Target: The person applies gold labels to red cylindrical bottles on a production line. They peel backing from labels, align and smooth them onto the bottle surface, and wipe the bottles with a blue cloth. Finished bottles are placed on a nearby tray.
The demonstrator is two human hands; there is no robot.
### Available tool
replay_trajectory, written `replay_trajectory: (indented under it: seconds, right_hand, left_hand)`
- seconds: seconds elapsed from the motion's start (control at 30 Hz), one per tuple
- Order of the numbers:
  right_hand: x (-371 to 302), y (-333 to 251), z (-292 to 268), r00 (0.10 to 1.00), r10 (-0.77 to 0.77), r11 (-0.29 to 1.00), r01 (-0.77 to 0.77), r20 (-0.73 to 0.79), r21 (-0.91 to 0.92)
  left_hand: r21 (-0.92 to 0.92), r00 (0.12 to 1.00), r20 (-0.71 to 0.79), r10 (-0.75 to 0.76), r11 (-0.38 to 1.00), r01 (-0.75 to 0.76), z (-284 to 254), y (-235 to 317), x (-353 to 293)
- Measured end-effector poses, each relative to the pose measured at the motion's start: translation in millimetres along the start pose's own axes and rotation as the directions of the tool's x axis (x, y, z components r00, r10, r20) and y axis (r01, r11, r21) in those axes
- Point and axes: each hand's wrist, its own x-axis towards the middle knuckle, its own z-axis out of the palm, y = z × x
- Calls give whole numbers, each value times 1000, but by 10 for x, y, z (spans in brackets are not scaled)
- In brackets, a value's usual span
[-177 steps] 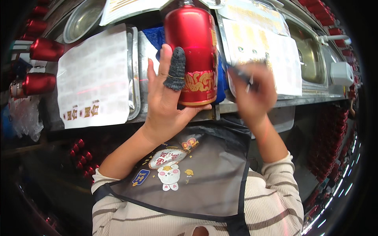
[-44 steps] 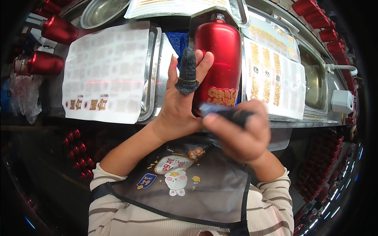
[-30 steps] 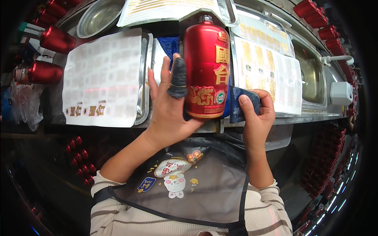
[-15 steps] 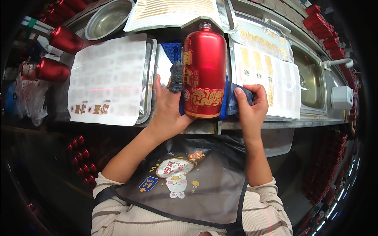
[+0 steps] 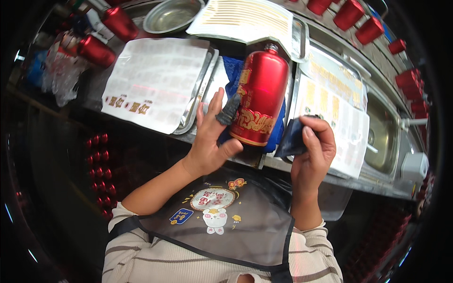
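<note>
While left hand [image 5: 204, 148] flanks bottle [image 5: 267, 89] (perhaps touching), right hand [image 5: 317, 158] pinches dark card [image 5: 292, 140].

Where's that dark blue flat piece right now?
In the head view, the dark blue flat piece is right of centre, pinched in the person's right hand, just right of the red bottle.

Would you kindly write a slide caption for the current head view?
Left hand beside a red bottle with gold decoration, right hand holding a flat dark blue piece.
</note>
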Motion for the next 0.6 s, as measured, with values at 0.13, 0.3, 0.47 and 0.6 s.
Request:
replay_trajectory:
  seconds: [0.13,0.3,0.47,0.6]
  right_hand:
    - [135,-91,-67,961,250,950,-219,122,-221]
    - [161,81,-79,903,37,493,356,427,-794]
    - [148,325,84,878,92,524,358,470,-773]
    - [48,320,155,887,105,634,288,449,-718]
  left_hand:
    - [-390,903,-340,-261,913,117,-114,-107,399]
    - [-624,879,-322,-352,777,82,-334,-405,1270]
    - [-180,937,-57,-344,927,329,124,-435,1736]
    - [-303,894,59,-445,845,441,76,-177,1762]
